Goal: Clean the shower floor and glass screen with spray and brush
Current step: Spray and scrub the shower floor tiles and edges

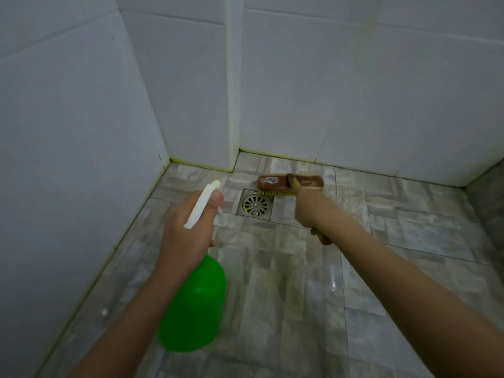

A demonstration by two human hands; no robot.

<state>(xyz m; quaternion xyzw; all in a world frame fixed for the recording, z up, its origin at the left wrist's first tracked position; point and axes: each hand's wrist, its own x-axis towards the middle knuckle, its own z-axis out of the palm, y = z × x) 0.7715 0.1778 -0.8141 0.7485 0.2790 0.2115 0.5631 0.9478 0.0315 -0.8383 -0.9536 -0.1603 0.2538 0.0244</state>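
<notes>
Gripping, left hand (188,230): fingers wrapped round bottle (196,304) neck
right hand (311,211): clamped on brush (290,182) handle
brush: bristles on floor (300,296), at drain (255,205) far edge

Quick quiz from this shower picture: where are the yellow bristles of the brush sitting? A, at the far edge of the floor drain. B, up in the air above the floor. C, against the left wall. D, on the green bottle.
A: the brush, held by the right hand, has its yellow bristles down at the far edge of the floor drain.
</notes>
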